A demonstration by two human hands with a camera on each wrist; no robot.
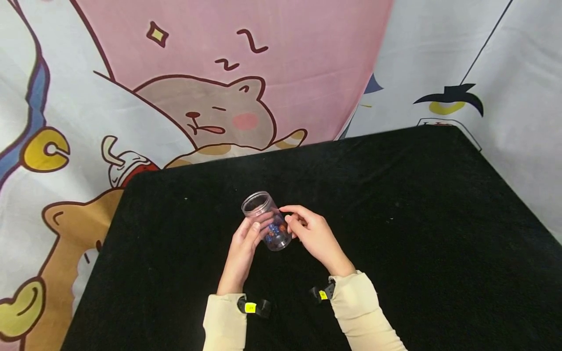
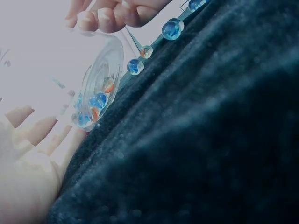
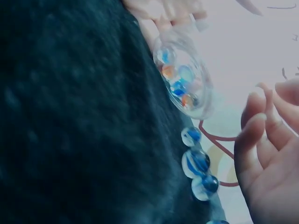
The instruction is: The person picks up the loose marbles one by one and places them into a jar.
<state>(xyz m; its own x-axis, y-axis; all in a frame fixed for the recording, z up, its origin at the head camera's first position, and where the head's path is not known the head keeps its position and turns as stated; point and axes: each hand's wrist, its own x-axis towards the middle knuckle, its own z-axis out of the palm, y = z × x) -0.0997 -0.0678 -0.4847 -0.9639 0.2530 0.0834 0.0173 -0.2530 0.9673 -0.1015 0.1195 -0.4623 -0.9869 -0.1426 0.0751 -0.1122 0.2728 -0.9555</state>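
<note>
A clear plastic jar (image 1: 276,219) leans with its open mouth toward the back left. Several blue and orange glass marbles (image 1: 273,231) lie near its bottom. My left hand (image 1: 244,239) holds the jar from the left, thumb in front and fingers showing through the clear wall. At the jar's right side is my right hand (image 1: 313,236), its index fingertip right at the wall and its other fingers bent. In the right wrist view the right hand (image 3: 275,149) has loosely bent fingers and no object shows between them. Marbles (image 2: 98,101) also show through the jar in the left wrist view.
Several loose marbles (image 3: 196,162) appear beyond the jar in both wrist views, along the edge of the black cloth. The black cloth (image 1: 395,253) covers the table. Behind it hangs a cartoon-printed curtain (image 1: 325,63).
</note>
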